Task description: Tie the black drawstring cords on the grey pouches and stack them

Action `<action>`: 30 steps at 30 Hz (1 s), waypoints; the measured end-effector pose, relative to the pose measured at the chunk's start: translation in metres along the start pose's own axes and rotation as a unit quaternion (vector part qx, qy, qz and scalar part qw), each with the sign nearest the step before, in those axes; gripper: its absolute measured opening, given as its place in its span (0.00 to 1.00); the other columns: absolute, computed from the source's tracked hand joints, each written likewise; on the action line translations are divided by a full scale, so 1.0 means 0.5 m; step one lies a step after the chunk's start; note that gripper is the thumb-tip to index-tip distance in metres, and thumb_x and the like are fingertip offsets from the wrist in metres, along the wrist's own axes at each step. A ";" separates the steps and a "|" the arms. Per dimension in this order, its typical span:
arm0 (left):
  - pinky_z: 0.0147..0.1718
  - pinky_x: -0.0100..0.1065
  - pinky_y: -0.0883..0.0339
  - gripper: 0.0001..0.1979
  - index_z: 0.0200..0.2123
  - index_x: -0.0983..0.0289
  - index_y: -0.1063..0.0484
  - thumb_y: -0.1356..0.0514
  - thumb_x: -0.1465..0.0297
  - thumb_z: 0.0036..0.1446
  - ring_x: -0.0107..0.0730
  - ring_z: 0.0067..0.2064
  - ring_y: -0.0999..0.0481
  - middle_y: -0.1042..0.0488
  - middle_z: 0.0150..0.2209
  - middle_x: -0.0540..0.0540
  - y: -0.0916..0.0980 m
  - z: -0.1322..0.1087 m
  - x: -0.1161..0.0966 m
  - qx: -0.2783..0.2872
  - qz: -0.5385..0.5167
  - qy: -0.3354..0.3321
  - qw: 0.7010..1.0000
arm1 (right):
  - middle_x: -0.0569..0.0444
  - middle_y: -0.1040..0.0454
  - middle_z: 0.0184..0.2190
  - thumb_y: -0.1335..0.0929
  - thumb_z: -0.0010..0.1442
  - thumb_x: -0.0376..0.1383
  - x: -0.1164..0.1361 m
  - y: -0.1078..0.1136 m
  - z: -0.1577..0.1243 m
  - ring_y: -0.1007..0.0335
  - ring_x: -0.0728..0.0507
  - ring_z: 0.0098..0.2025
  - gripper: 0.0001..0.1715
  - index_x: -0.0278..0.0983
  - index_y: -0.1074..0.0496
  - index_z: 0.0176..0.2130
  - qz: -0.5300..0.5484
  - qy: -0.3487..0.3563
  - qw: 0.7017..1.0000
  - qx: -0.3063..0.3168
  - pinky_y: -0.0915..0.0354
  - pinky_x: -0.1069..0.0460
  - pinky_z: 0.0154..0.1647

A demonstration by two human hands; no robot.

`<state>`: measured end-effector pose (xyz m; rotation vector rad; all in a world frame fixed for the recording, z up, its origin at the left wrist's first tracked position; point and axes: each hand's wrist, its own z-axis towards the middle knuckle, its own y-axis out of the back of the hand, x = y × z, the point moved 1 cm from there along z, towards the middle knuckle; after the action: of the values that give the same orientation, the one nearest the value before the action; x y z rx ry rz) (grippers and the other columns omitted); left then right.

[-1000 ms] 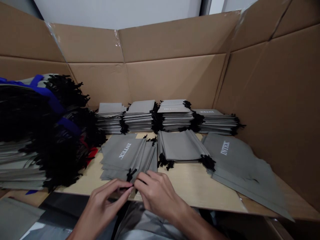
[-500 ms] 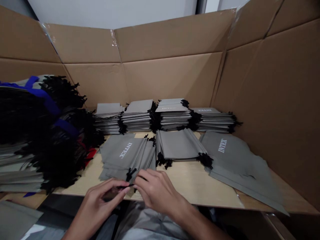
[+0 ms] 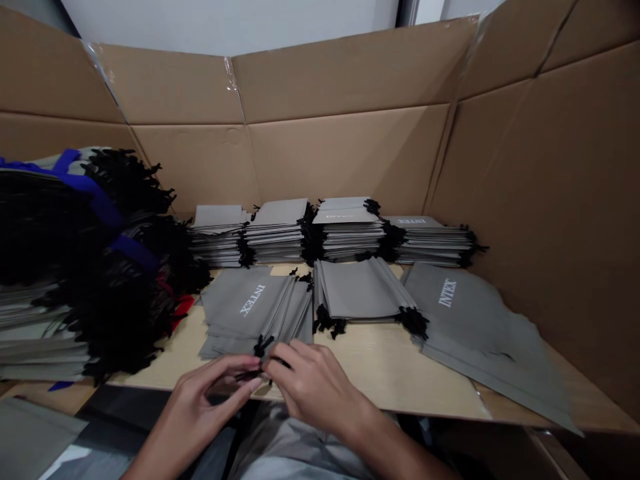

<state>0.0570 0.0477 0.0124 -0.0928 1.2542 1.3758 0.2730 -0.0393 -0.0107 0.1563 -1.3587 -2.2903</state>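
Note:
Between my two hands, low in the view at the table's front edge, is a thin black drawstring cord (image 3: 249, 376). My left hand (image 3: 215, 393) pinches it between thumb and fingers. The fingers of my right hand (image 3: 313, 383) are bent and pressed together on the same cord, meeting the left fingertips; part of the cord is hidden by them. Just beyond lies a fanned pile of grey drawstring pouches (image 3: 235, 300) printed INTEX, with black cord ends (image 3: 261, 345) close to my fingertips. To its right sits another pile of grey pouches (image 3: 355, 290).
Several neat stacks of grey pouches (image 3: 277, 230) line the back against a cardboard wall (image 3: 350, 147). A tall heap of pouches with black cords (image 3: 115, 267) and blue straps stands left. Flat grey pieces marked INTEX (image 3: 475, 333) overhang the right front table edge.
Both hands stay together at the cord. My fingers have shifted slightly, with the right fingertips now closer to the left ones. The piles are unchanged.

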 end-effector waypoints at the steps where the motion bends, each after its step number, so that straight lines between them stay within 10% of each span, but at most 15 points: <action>1: 0.39 0.28 0.13 0.11 0.48 0.55 0.10 0.26 0.60 0.63 0.41 0.38 0.07 0.08 0.43 0.54 0.004 0.001 0.001 0.001 0.000 0.000 1.000 | 0.56 0.18 0.51 0.28 0.69 0.29 0.000 -0.001 0.000 0.23 0.42 0.45 0.14 0.41 0.26 0.52 -0.003 0.001 1.000 -0.005 0.35 0.48 0.33; 30: 0.39 0.27 0.16 0.06 0.41 0.54 0.09 0.27 0.71 0.64 0.36 0.37 0.09 0.09 0.38 0.52 0.026 0.003 0.007 -0.025 0.036 -0.129 0.991 | 0.53 0.17 0.48 0.33 0.79 0.34 0.000 0.003 -0.003 0.19 0.44 0.45 0.08 0.40 0.23 0.54 0.046 -0.007 0.996 -0.082 0.30 0.51 0.37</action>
<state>0.0469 0.0549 0.0181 0.0952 1.0148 1.4311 0.2739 -0.0411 -0.0102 0.0226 -1.1534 -2.3163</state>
